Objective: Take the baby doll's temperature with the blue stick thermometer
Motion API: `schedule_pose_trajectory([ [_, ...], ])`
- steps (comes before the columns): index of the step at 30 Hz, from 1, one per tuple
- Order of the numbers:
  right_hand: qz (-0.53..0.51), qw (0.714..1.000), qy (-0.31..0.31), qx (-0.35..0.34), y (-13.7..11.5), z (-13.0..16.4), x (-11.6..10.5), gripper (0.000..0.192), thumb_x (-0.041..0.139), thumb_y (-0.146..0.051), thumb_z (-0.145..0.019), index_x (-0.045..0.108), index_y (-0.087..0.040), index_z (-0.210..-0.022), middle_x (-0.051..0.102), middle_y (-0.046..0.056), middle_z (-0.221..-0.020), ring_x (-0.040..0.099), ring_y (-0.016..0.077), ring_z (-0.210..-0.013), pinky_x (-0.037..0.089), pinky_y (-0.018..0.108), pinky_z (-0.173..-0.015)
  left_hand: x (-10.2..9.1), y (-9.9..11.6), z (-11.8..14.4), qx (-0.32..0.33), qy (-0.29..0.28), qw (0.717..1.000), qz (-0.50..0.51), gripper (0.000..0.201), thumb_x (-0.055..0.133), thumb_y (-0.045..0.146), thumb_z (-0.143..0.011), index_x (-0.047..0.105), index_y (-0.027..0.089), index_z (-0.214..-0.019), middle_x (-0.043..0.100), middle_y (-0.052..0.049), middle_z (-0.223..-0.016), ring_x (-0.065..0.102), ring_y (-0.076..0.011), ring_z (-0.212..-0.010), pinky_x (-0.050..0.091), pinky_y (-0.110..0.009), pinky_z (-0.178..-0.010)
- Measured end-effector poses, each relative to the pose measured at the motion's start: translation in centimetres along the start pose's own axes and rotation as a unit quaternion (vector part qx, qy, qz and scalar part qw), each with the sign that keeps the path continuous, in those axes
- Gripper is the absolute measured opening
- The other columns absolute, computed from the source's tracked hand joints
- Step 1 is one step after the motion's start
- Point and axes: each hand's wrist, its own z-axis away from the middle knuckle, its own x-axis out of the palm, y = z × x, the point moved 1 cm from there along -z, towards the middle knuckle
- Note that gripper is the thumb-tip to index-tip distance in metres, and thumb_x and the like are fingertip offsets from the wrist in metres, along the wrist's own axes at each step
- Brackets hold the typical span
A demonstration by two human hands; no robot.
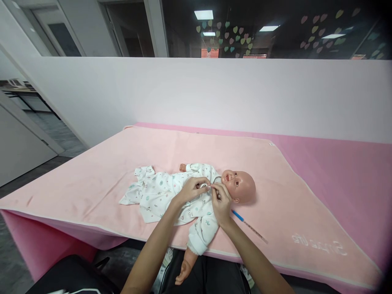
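Observation:
A baby doll [244, 187] lies on its back, head to the right, in a white printed baby outfit [163, 188]. My left hand [193, 190] is over the doll's upper chest, thumb and forefinger pinching a thin white tie string [204, 185] near the outfit's collar. My right hand [221, 201] meets it there, just below the doll's chin, its fingertips closed on the same string. The fingers partly hide the string. One doll arm [185, 267] hangs over the table's front edge toward my lap; the outfit's legs lie flat to the left.
Beside my right wrist lies a thin stick with a blue end [238, 215], on the pink blanket [294, 212] that covers the table. A white wall [214, 98] with glass above stands behind. On the left are a white door [24, 143] and a grey floor.

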Motion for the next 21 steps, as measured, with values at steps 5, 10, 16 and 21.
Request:
schedule_pose_trajectory([
  [5,0.022,1.000,0.003,-0.011,0.02,0.10,0.18,0.022,0.046,-0.017,-0.086,0.067,-0.017,-0.093,0.060,0.007,-0.087,0.058,0.0116,-0.071,0.049,0.022,-0.059,0.00,0.21,-0.11,0.015,0.047,0.999,-0.011,0.022,0.052,0.036,-0.080,0.062,0.016,-0.079,0.049,0.002,-0.066,0.041,-0.0107,-0.062,0.032,-0.023,-0.059],
  [10,0.048,0.999,-0.014,-0.014,0.24,0.31,0.57,0.022,0.051,-0.021,-0.082,0.064,-0.016,-0.099,0.059,0.007,-0.091,0.039,0.0044,-0.045,0.043,0.022,-0.049,-0.12,-0.15,-0.38,0.048,0.066,0.997,0.010,0.018,0.052,0.032,-0.081,0.061,0.016,-0.078,0.047,-0.001,-0.080,0.046,-0.0145,-0.078,0.037,-0.026,-0.070],
  [16,0.111,0.993,-0.017,-0.036,0.52,0.24,0.74,0.013,0.051,-0.021,-0.081,0.060,-0.016,-0.088,0.055,-0.001,-0.066,0.042,0.0081,-0.049,0.042,0.022,-0.056,-0.19,-0.35,-0.48,0.050,0.018,0.998,0.023,0.015,0.050,0.029,-0.083,0.058,0.017,-0.081,0.047,-0.001,-0.084,0.047,-0.0146,-0.083,0.038,-0.026,-0.077],
  [21,0.121,0.991,-0.003,-0.058,0.64,0.33,0.66,0.012,0.051,-0.021,-0.080,0.060,-0.016,-0.085,0.052,-0.003,-0.059,0.042,0.0079,-0.047,0.041,0.021,-0.053,-0.75,0.55,-0.40,0.045,-0.036,0.998,-0.029,0.021,0.046,0.035,-0.085,0.057,0.017,-0.082,0.048,-0.001,-0.085,0.047,-0.0144,-0.081,0.038,-0.027,-0.077],
])
